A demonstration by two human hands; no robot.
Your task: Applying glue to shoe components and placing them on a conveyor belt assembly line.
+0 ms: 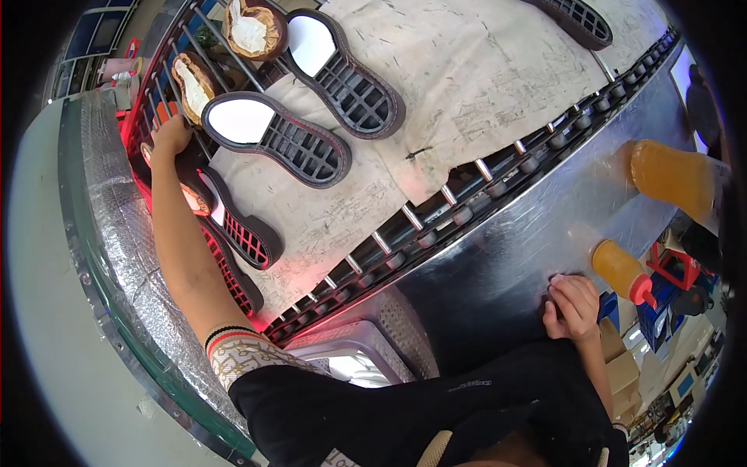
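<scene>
My left hand [173,135] reaches over the far-left side of the conveyor, its fingers bent among the shoe uppers at the rack. A dark upper [194,199] with a pale underside lies partly hidden beneath my forearm; whether the hand grips it is hidden. Beside the hand rest a brown upper [192,87] and a dark sole [299,146] with a white front part. Farther back is another such sole [354,92]. Closer to me lie two more soles [247,230] [226,265] in red light. My right hand [574,306] rests on the metal ledge [490,288], fingers curled; their inside is hidden.
A worn cloth sheet [467,70] covers the roller conveyor [412,216]. Another brown upper [255,29] and another sole [580,22] sit farther off. Two yellow bottles [615,265] [673,175] stand at right. Foil-covered edging [128,210] curves along the left.
</scene>
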